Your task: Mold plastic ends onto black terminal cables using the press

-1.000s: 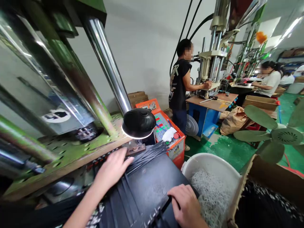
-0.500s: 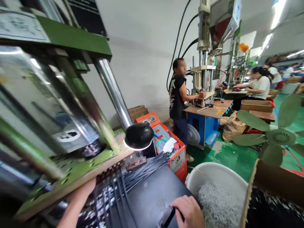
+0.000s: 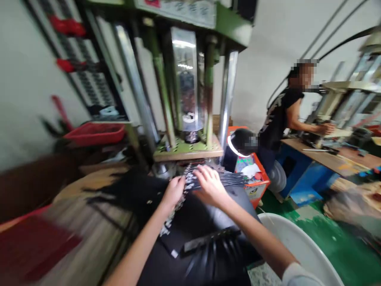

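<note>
My left hand (image 3: 173, 194) is at the front of the green press, its fingers closed beside a row of small white pieces (image 3: 165, 228) and black strips. What it pinches is too blurred to make out. Just to its right, my right hand (image 3: 210, 184) reaches over the black strips with its fingers stretched out, apart from the left. A dark bar (image 3: 198, 243) with thin black strands lies on the black work surface (image 3: 160, 264), below and between my forearms. The press plate (image 3: 190, 151) is just beyond my fingers.
An orange control box (image 3: 262, 186) and round black lamp (image 3: 242, 143) stand right of the press. A white tub (image 3: 297, 228) is at lower right. A red tray (image 3: 95, 133) is at left. A person (image 3: 278, 115) in black works at another machine.
My view has swung left. My left hand has come out from under the press plate. My right hand has let go of the dark bar and moved up beside the left.
</note>
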{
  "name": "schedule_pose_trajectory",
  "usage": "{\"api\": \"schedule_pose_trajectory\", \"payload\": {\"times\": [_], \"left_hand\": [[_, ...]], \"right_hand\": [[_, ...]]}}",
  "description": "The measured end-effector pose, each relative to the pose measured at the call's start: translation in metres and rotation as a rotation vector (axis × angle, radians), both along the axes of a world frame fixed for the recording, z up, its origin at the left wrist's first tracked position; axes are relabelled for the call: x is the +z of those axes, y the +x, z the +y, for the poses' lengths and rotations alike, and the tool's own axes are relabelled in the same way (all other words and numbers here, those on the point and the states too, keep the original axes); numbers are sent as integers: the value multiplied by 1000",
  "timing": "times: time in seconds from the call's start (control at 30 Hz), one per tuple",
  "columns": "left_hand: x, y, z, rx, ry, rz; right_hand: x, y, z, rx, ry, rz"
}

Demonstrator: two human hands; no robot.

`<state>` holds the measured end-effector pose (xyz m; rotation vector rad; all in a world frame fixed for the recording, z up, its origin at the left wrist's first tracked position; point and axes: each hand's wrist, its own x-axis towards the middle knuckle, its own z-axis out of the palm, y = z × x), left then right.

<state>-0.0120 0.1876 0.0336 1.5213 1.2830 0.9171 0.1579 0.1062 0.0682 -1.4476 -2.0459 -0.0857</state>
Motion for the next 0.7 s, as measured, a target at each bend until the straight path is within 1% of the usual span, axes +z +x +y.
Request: {"api": "schedule_pose_trajectory", "payload": {"times": [0.07, 0.1, 0.17, 0.2, 0.23, 0.3, 0.4, 0.47, 0.53, 0.57, 0.63, 0.7], "left_hand": [[-3, -10, -16, 64, 156, 150], [-3, -15, -22, 82, 209, 225], [-2, -27, -31, 102, 293, 368], [-1, -31, -34, 106, 325, 433], [0, -35, -36, 111, 351, 490], [2, -41, -36, 121, 390, 581], [5, -50, -31, 146, 409, 676], [5, -56, -25, 177, 398, 728], [4, -61, -20, 199, 383, 771], [4, -62, -18, 202, 378, 786], [3, -60, -18, 187, 383, 797], [6, -56, -24, 140, 413, 783]], "right_hand": [[-10, -3, 42, -23, -67, -4], [-16, -3, 58, -32, -107, -12], [-27, -1, 77, -46, -185, -39], [-29, 2, 78, -54, -215, -57], [-29, 5, 74, -60, -236, -75], [-22, 11, 51, -52, -256, -105], [2, 22, 5, 13, -271, -112], [21, 30, -11, 24, -272, -116], [32, 35, -6, -30, -278, -161], [33, 35, 3, -68, -285, -191], [25, 33, 27, -120, -307, -236], [9, 27, 46, -108, -307, -252]]}}
